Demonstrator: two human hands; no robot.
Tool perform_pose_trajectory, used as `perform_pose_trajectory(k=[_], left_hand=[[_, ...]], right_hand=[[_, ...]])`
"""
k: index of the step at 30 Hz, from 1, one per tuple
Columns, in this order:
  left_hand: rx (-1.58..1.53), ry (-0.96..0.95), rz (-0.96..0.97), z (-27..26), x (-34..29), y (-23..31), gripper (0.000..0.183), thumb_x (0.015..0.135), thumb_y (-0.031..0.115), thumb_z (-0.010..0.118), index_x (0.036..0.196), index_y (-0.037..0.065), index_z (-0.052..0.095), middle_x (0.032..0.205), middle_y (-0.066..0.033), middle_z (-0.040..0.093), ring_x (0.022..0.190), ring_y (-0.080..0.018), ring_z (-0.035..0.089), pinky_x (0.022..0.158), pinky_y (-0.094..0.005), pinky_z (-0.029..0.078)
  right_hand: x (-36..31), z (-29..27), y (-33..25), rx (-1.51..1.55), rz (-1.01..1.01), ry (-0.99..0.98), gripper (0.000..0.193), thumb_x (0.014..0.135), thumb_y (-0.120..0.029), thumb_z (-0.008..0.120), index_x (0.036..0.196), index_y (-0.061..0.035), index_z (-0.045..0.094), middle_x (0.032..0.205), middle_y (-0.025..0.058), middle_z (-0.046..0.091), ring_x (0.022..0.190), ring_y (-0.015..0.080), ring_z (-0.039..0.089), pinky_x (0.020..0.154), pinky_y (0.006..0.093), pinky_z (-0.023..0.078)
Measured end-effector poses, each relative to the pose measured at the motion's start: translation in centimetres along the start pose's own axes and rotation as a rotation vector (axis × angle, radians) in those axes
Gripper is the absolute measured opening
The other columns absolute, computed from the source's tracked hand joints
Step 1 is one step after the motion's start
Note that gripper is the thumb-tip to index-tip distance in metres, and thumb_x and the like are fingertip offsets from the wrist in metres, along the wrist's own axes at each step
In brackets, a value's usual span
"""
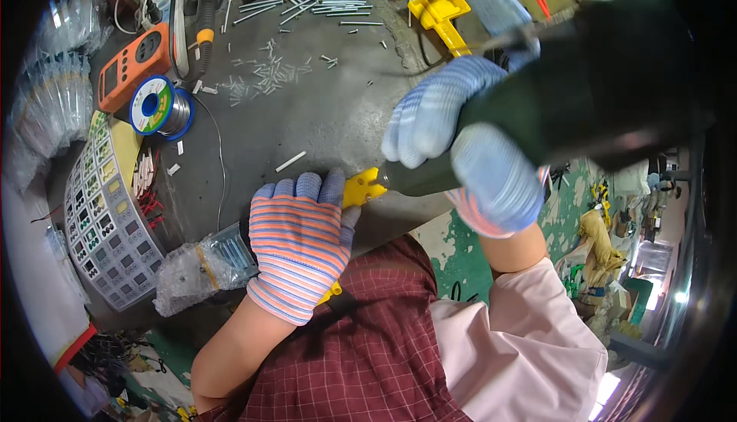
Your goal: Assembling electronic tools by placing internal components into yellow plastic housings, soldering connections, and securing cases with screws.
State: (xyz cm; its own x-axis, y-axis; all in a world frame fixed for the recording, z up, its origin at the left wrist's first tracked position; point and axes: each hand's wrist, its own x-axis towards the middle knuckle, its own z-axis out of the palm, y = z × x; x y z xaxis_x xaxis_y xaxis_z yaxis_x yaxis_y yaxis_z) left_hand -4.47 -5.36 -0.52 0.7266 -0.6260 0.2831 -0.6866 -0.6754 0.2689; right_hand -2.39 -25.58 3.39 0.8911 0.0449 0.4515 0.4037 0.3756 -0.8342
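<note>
My left hand, in a striped knitted glove, is closed around a yellow plastic part on the dark worktop. One end of the part sticks out past my fingers, and a bit of yellow also shows below my wrist. My right hand, gloved too, wraps around a dark green power tool that looks like a power screwdriver. The narrow nose of the tool meets the exposed end of the yellow part; whether a screw sits there I cannot make out. A short white rod lies beyond my left hand.
Small screws and long screws lie scattered farther back. A yellow plastic shell rests at the far right. Leftward are a solder spool, an orange meter, a sticker sheet and a bubble-wrap bag.
</note>
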Motion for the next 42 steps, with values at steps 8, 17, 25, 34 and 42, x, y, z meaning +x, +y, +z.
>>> perform_pose_trajectory(k=[8,17,25,34,42], left_hand=[[-0.068,-0.017,-0.075,0.5,-0.2,-0.1,0.038,0.078,0.034,0.067,0.104,0.006,0.068,0.090,-0.0097,0.062,0.085,-0.0278,0.059,0.074,-0.0435,0.043],[0.048,-0.040,-0.040,0.5,-0.7,-0.3,0.041,0.078,0.036,0.066,0.109,0.008,0.069,0.096,-0.0091,0.060,0.092,-0.0272,0.057,0.078,-0.0417,0.043],[0.055,-0.199,-0.110,-0.2,0.0,0.2,0.044,0.079,0.039,0.066,0.111,0.009,0.067,0.100,-0.0066,0.061,0.094,-0.0246,0.058,0.079,-0.0392,0.043],[-0.031,-0.159,-0.129,0.5,0.7,0.6,0.035,0.078,0.044,0.070,0.093,0.013,0.063,0.087,-0.0068,0.059,0.084,-0.0256,0.059,0.072,-0.0413,0.043],[-0.026,-0.162,-0.144,1.2,1.0,0.6,0.032,0.080,0.042,0.068,0.094,0.013,0.063,0.088,-0.0061,0.060,0.084,-0.0245,0.059,0.073,-0.0407,0.043]], right_hand=[[0.1,2.0,-0.9,-0.348,0.159,0.003,0.042,0.085,-0.040,0.078,0.077,-0.0039,0.059,0.073,0.0073,0.060,0.070,0.0232,0.061,0.067,0.0386,0.053],[-0.7,4.3,1.3,-0.315,-0.011,0.057,0.039,0.088,-0.021,0.076,0.109,-0.0089,0.045,0.073,0.0034,0.052,0.063,0.0177,0.055,0.059,0.0361,0.051],[-2.0,2.6,1.6,-0.374,-0.065,0.075,0.052,0.085,-0.017,0.075,0.124,0.0002,0.045,0.076,0.0079,0.060,0.068,0.0209,0.059,0.065,0.0374,0.053],[-1.7,2.9,-2.7,-0.328,0.018,0.018,0.026,0.078,-0.024,0.071,0.086,-0.0038,0.056,0.068,0.0058,0.055,0.062,0.0214,0.055,0.062,0.0375,0.050],[-2.2,3.8,-1.1,-0.385,-0.068,0.139,0.022,0.083,-0.024,0.070,0.077,-0.0050,0.059,0.068,0.0071,0.058,0.063,0.0228,0.058,0.063,0.0392,0.051]])
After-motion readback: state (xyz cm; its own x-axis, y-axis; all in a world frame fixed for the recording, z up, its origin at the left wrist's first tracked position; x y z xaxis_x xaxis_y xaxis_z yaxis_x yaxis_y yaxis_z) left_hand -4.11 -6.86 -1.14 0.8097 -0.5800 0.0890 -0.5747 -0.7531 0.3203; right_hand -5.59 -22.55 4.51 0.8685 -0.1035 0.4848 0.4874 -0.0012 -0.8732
